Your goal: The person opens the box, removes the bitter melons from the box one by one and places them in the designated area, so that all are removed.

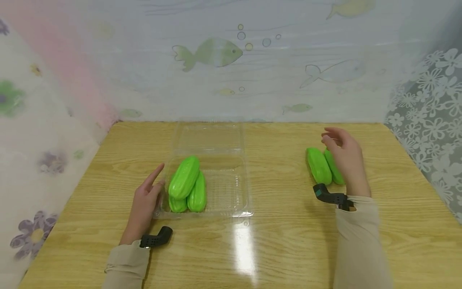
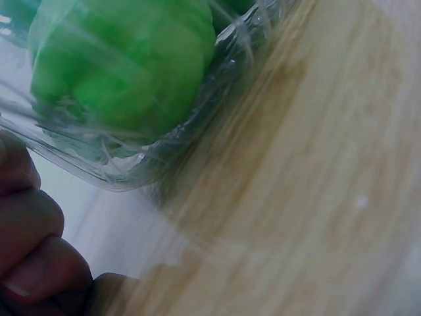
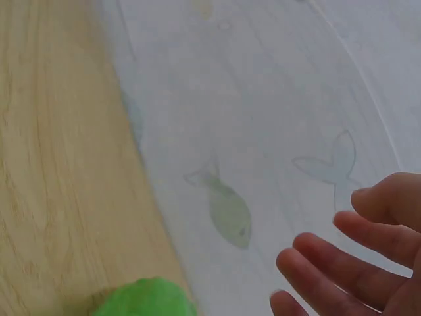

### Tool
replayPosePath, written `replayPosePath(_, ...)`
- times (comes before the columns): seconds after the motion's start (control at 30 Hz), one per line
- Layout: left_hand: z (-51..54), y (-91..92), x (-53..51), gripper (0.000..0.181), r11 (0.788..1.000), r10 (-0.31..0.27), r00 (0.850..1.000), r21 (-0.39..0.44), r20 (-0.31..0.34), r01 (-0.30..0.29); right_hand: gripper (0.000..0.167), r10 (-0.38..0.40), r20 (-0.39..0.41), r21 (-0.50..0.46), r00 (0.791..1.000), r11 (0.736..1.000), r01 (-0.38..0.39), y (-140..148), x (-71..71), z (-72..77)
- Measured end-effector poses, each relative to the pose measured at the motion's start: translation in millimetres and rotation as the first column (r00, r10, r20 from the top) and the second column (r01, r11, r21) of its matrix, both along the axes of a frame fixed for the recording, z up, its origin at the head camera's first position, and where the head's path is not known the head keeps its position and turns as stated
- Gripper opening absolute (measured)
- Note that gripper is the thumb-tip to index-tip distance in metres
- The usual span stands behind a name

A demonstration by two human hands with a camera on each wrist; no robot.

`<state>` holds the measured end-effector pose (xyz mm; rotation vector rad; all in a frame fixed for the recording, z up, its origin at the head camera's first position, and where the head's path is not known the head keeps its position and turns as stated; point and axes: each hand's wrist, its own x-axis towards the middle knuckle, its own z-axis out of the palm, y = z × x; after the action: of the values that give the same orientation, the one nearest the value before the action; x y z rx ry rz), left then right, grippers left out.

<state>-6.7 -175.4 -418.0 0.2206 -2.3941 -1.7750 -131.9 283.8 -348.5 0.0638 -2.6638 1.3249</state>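
Three glossy green, ridged cucumber-like pieces [image 1: 184, 177] lie in the left half of a clear hinged plastic container [image 1: 225, 192], one on top of two others. Its lid [image 1: 209, 136] is folded back toward the wall. My left hand [image 1: 144, 202] rests at the container's left edge, index finger extended; lower fingers [image 2: 33, 224] look bent beside the wall in the left wrist view. On the right, my right hand [image 1: 344, 156] hovers over two more green pieces [image 1: 319, 166], partly hiding one. Its fingers [image 3: 348, 270] are spread and loosely bent, holding nothing.
Everything stands on a wood-grain table [image 1: 281, 241]. A wall covering printed with fish [image 1: 218, 52] meets the table's far edge. Flowered coverings flank it at left and right. Black cameras [image 1: 157, 237] are strapped to both wrists.
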Motion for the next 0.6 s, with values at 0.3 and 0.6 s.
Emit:
replayPosePath(0.3, 0.0, -1.4, 0.7, 0.043, 1.000, -0.003, 1.000, 0.000, 0.010, 0.003, 0.040, 0.218, -0.013, -0.079, 0.976, 0.973, -0.218, -37.8, 4.7, 7.7)
replayPosePath(0.6, 14.7, 5.0, 3.2, 0.043, 1.000, -0.010, 1.000, 0.026, 0.028, 0.009, 0.036, 0.380, -0.028, -0.138, 0.925, 0.915, -0.380, -76.8, 11.5, 9.1)
